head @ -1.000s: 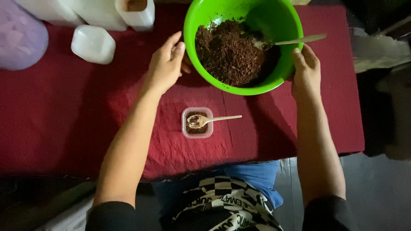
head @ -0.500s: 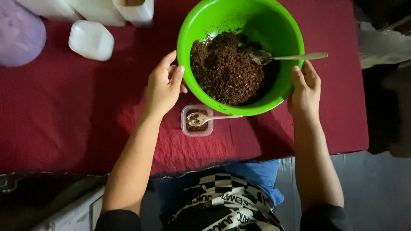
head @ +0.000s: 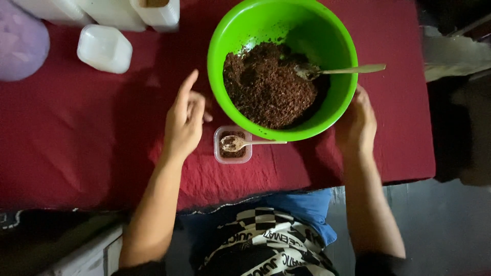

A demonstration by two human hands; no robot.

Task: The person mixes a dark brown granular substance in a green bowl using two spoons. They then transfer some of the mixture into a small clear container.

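Bowl [head: 286,30] is sitting on the table [head: 92,133], right hand [head: 358,122] gripping its rim, left hand [head: 184,122] hovering open beside it.

A dark red cloth [head: 76,133] covers the table and hangs over its near edge. On it, at the far left, lies a rounded pale lilac plastic object [head: 20,43], cut off by the frame. Just beside it stands a small white translucent plastic container with a lid [head: 105,48]. Behind that, along the top edge, sit more white plastic containers [head: 153,11], only partly in view. Grey floor [head: 440,230] shows at the lower right.
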